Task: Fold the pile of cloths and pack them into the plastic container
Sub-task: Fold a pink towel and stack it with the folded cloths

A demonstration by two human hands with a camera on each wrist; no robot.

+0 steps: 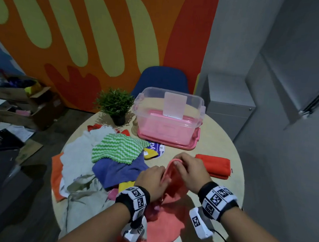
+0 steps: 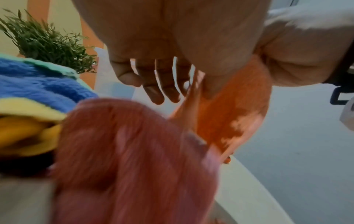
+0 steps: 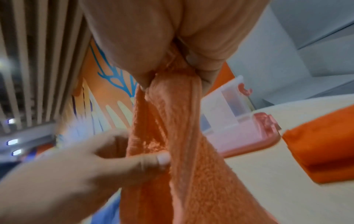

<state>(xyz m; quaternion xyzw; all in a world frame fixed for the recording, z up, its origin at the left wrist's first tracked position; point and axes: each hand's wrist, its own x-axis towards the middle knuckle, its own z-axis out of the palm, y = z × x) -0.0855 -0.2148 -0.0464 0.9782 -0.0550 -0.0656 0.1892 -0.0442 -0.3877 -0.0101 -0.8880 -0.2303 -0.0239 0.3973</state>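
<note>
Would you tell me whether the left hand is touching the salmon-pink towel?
Touching: in the right wrist view the left hand pinches the salmon-pink towel, thumb pressed on its edge.

A round table (image 1: 234, 157) holds everything. At its far side stands a plastic container (image 1: 169, 117) on its lid (image 1: 191, 147), with a potted plant (image 1: 115, 103) just left of it and a chair (image 1: 162, 81) behind. A pile of cloths (image 1: 102, 160) covers the table's left. A folded cloth (image 1: 213, 166) lies right. Between them, near the front edge, both hands (image 1: 152, 179) (image 1: 189, 171) hold a towel (image 1: 170, 213).
</note>
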